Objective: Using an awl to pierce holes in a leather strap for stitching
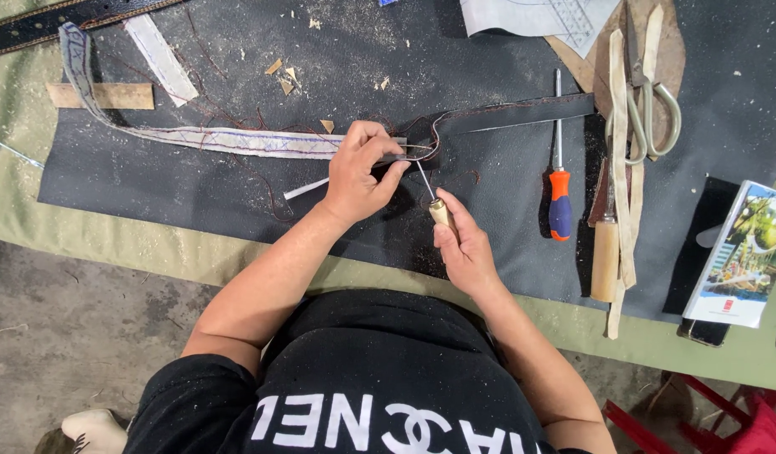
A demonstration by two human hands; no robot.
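Two bare hands work near the middle of a dark mat (pixel 194 181) spread over the olive-covered bench (pixel 85 231). The left hand (pixel 360 172) is closed in a pinch on a dark leather strap (pixel 505 116), pressing it down where the strap bends; from there the strap runs toward the right side of the bench. The right hand (pixel 465 250) is wrapped around the pale wooden handle of an awl (pixel 434 197), whose thin metal point slants up to touch the strap just beside the left hand's fingertips. A long patterned paper strip (pixel 211 139) curves away from under the left hand toward the far left corner of the bench.

Right of the hands, a screwdriver (pixel 559 193) with an orange and blue handle lies on the mat, pointing toward the far edge. Just beyond it lies a wooden-handled tool (pixel 605 256), and pale leather strips (pixel 620 143) cross over it. Scissors (pixel 653 109) rest on a brown leather piece (pixel 670 42) near the far edge. A booklet (pixel 737 256) with a colourful cover sits close to the right edge. Small tan leather scraps (pixel 283 77) and dust dot the mat toward the far edge, and a flat wooden slat (pixel 110 96) lies near the left edge.
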